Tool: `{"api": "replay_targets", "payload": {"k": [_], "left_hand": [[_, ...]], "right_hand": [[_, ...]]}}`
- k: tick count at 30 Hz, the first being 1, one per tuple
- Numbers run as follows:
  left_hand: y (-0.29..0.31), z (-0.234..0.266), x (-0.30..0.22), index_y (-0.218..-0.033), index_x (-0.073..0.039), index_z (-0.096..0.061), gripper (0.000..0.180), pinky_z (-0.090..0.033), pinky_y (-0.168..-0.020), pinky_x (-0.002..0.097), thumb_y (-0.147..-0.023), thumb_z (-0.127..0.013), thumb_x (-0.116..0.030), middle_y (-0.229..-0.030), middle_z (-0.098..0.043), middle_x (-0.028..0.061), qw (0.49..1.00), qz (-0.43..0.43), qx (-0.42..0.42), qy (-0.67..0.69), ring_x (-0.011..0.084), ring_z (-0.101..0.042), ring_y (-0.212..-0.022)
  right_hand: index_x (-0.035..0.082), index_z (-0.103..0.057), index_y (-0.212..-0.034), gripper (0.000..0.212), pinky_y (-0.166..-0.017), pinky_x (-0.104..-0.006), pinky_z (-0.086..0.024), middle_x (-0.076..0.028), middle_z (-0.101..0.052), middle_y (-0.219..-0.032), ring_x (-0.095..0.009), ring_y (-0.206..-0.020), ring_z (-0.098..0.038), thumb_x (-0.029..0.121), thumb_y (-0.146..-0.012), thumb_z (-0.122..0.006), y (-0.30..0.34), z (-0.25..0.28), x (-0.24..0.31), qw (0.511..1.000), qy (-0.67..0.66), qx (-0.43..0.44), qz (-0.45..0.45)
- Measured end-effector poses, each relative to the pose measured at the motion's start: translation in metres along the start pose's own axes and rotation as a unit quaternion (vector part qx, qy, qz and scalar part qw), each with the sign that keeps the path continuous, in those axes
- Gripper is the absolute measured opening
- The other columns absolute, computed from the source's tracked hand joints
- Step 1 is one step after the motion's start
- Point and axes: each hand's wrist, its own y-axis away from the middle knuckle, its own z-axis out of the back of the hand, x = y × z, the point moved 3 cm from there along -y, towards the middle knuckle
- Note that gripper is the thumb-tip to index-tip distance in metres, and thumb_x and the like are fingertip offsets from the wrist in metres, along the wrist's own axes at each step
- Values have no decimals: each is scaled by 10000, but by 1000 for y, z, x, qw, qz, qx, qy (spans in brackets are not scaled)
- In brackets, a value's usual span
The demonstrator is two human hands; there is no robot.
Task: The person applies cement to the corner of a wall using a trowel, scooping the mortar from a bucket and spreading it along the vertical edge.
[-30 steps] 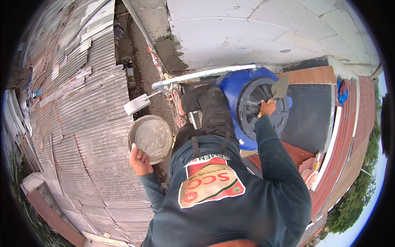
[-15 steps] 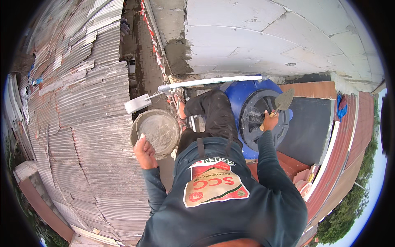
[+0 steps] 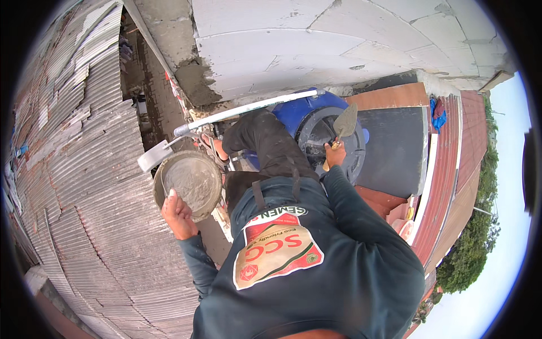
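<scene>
My right hand (image 3: 335, 154) is closed round the wooden handle of a trowel (image 3: 346, 120). The trowel's pointed blade has grey mortar on it and is held over the black lid of a blue drum (image 3: 308, 104). My left hand (image 3: 179, 216) is closed at the near-left rim of a round bucket (image 3: 214, 199), on its thin wire handle. Wet grey mortar (image 3: 191, 179) lies inside the bucket. Part of the handle is hidden by my fingers.
A white pipe (image 3: 248, 107) runs across in front of my legs. Beside the bucket is a pale box-like tool (image 3: 153, 156). Corrugated roofing (image 3: 84, 209) spreads to the left, a light block wall (image 3: 293, 48) stands ahead, and a dark panel (image 3: 392, 147) lies right of the drum.
The whole view has shifted and tilted, so the bucket, drum and both hands appear further left. The trowel stays in my right hand and the bucket's handle in my left.
</scene>
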Motion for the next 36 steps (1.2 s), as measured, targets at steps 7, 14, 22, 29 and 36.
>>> {"api": "replay_targets", "payload": {"k": [7, 14, 22, 29, 36], "left_hand": [[0, -17, 28, -756, -190, -410, 382, -188, -470, 230, -1017, -665, -305, -647, -301, -99, 1000, -6, -28, 3, 14, -247, -527], [4, -31, 64, -741, -188, -394, 408, -186, -476, 234, -1026, -657, -317, -652, -287, -89, 996, -20, -87, 7, 22, -241, -539], [23, -69, 69, -702, -201, -384, 434, -213, -474, 243, -1052, -618, -304, -631, -306, -87, 994, -8, -112, 16, 32, -269, -523], [21, -79, 101, -701, -202, -386, 441, -221, -476, 237, -1038, -641, -327, -626, -313, -93, 995, 28, -96, 20, 26, -277, -523], [30, -91, 108, -720, -199, -400, 418, -186, -456, 234, -1014, -674, -314, -631, -311, -100, 995, 24, -98, 9, 18, -248, -506]], "right_hand": [[23, -661, -1211, 474, -870, -399, -541, -133, -728, -981, -291, -928, -717, 151, -805, -872, 3, 11, 2, 998, -27, 37, 33], [17, -620, -1042, 369, -798, -423, -528, -161, -710, -913, -322, -846, -695, 185, -831, -873, -8, 25, 28, 991, 27, 111, 67], [-7, -667, -1052, 411, -716, -443, -525, -179, -701, -830, -345, -751, -677, 314, -868, -844, -28, 33, 66, 966, 18, 246, 83], [12, -681, -1060, 377, -713, -445, -530, -184, -718, -863, -374, -786, -703, 338, -901, -781, -39, 31, 57, 961, 32, 249, 121], [30, -675, -1162, 371, -757, -485, -527, -186, -732, -925, -407, -854, -703, 350, -975, -697, -43, 45, 132, 911, 25, 379, 161]]}}
